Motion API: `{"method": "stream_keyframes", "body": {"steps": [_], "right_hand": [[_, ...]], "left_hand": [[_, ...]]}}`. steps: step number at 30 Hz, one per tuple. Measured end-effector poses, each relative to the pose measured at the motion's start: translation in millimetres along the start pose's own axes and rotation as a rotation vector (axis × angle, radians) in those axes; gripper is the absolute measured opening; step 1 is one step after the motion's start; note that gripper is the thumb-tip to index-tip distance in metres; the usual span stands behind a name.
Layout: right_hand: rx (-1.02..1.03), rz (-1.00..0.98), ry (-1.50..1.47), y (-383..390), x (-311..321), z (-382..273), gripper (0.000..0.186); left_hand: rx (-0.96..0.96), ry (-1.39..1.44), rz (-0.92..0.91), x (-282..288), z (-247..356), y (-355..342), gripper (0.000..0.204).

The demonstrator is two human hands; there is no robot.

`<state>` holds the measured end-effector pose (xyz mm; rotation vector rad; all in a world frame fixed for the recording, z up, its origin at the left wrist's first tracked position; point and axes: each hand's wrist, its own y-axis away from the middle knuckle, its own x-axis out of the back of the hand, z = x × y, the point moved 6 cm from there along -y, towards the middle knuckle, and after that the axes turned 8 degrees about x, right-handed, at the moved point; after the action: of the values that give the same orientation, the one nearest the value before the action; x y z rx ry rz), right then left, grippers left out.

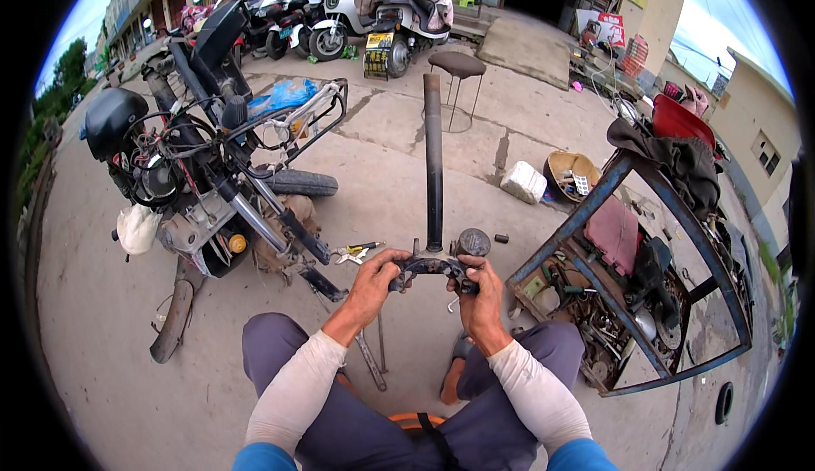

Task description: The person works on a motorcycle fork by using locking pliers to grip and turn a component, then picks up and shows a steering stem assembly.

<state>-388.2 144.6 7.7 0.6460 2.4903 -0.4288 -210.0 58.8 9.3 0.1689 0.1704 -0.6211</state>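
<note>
Between my hands is a black, worn motorcycle steering stem (434, 161), its long tube pointing up and away from me and its curved clamp (431, 265) nearest me. My left hand (370, 291) is closed round the clamp's left end. At the right end, my right hand (484, 303) grips it with fingers curled and thumb on top. Just beyond the right hand sits a round, dark lidded tin (473, 242). Pliers with yellow-and-black handles (360, 251) lie past my left hand, and a long wrench (370, 361) rests on the concrete between my feet.
At left stands a partly dismantled motorcycle (229, 191), with a loose fender (178, 314) near it. A blue metal frame (624, 327) holds tools and parts at right. Farther off are a round stool (457, 65), a white block-like container (524, 182), a basket (571, 165) and parked scooters (373, 13).
</note>
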Motion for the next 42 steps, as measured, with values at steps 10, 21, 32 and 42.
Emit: {"method": "stream_keyframes", "body": {"steps": [10, 21, 32, 42], "right_hand": [[0.015, -0.005, -0.010, 2, -1, 1, 0.027], [0.024, -0.001, -0.005, 1, 1, 1, 0.027], [0.026, -0.003, -0.031, 2, -2, 0, 0.026], [0.118, -0.042, -0.075, 8, -15, -11, 0.031]], "left_hand": [[0.014, 0.026, 0.005, 2, -1, 1, 0.037], [0.008, 0.015, 0.016, 1, -1, 0, 0.037], [0.012, 0.017, 0.029, 1, 1, 2, 0.037], [-0.139, -0.156, 0.147, 4, 19, 11, 0.039]]}}
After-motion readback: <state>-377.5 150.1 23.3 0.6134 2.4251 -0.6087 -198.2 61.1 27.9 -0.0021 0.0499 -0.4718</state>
